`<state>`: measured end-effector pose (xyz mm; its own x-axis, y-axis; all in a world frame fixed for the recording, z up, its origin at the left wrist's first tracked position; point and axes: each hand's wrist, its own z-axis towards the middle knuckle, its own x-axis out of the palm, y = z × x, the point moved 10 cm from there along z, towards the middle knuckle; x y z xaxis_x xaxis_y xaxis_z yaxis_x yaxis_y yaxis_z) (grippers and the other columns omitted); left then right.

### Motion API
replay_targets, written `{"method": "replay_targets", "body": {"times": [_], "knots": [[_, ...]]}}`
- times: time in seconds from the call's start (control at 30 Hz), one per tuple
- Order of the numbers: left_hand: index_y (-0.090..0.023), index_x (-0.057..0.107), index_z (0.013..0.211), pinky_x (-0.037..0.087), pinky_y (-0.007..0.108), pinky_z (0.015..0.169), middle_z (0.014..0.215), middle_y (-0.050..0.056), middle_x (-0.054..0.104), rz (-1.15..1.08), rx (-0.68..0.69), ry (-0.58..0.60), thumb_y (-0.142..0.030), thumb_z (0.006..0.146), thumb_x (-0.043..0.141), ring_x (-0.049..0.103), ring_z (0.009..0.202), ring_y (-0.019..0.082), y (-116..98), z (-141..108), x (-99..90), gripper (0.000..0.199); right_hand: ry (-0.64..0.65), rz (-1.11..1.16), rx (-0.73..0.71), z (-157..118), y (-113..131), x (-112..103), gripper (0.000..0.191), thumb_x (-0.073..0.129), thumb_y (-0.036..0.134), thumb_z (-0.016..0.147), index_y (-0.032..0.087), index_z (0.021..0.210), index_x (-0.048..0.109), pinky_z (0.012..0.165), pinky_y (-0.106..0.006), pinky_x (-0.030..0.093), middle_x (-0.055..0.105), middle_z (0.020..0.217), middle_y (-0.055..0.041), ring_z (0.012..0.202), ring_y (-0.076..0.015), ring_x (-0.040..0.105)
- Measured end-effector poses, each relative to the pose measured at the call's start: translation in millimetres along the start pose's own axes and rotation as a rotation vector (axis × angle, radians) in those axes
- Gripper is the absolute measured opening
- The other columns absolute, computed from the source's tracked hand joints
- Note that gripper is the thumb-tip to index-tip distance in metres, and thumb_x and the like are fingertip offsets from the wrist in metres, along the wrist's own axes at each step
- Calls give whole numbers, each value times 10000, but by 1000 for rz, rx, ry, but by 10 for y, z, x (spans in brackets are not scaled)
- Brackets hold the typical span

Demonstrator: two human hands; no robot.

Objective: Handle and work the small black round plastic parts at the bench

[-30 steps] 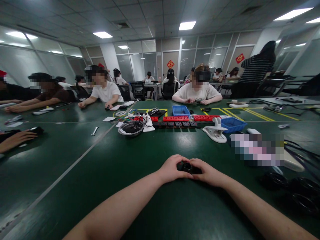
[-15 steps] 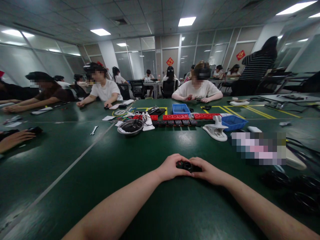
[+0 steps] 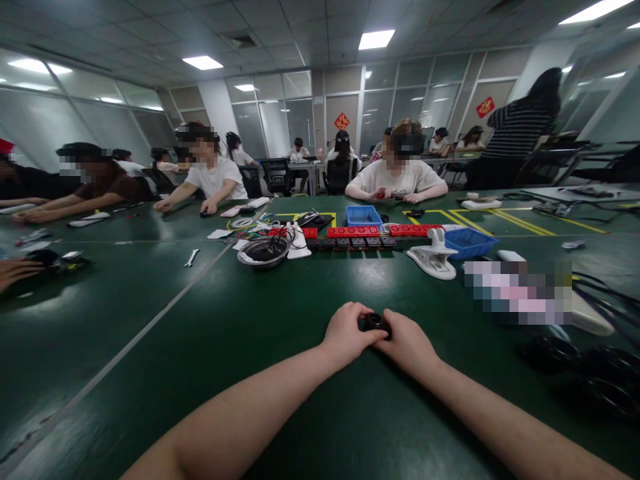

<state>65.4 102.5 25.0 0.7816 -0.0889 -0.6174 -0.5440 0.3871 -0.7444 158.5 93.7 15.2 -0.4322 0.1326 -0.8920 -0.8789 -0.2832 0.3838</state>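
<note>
Both hands on one object. The black part [image 3: 376, 323] sits between the left hand [image 3: 346, 335] and the right hand [image 3: 407, 339], on the near side of the worktop [image 3: 300, 303], well in from its far edge. Left hand: narrow, fingers curled about the part's left side, thumb across its near side. Right hand: narrow, closed against the part's right side, most fingertips hidden. The two thumbs meet or nearly meet in front of it. Cannot tell whether the part rests on the surface or is slightly raised.

Part: dark, glossy, apparently rounded, with a raised ring around an opening that faces up; lower body covered by the hands. Material looks like plastic, not certain.

Worktop: smooth, dark green, with soft light reflections; a pale straight strip [image 3: 165, 319] runs slantwise from its near left corner toward the middle.

Toward the right edge, near side: several black rings [image 3: 611, 398], glossy and round, blurred. Beyond them, nearer the middle, a white clip [image 3: 433, 261] with a broad smooth base, just beside a blue tray [image 3: 471, 249] with sloping walls. Across the middle, a line of red power strips [image 3: 354, 231], rectangular, with a row of black blocks [image 3: 356, 244] along their near side. Left of these, a shiny round metal bowl [image 3: 263, 267] holding dark cable. Farther toward the left edge, a slim metal wrench [image 3: 192, 258] lies alone, well apart from the hands.
</note>
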Motion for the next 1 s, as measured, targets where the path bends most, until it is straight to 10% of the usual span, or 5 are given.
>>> {"method": "replay_targets", "body": {"times": [0.27, 1.0], "knots": [[-193, 567, 897, 382, 220, 598, 810, 7, 506, -112, 96, 198, -359, 590, 638, 447, 668, 115, -34, 34, 95, 355, 176, 248, -205, 7, 97, 1, 450, 597, 392, 614, 188, 1001, 489, 709, -306, 366, 550, 919, -55, 836, -208, 496], [-182, 572, 919, 370, 219, 605, 796, 15, 505, -109, 132, 253, -393, 595, 630, 438, 676, 114, -66, 42, 122, 391, 388, 388, -315, -12, 123, 62, 178, 515, 282, 727, 156, 843, 562, 751, -288, 367, 534, 857, -40, 826, -170, 479]]}}
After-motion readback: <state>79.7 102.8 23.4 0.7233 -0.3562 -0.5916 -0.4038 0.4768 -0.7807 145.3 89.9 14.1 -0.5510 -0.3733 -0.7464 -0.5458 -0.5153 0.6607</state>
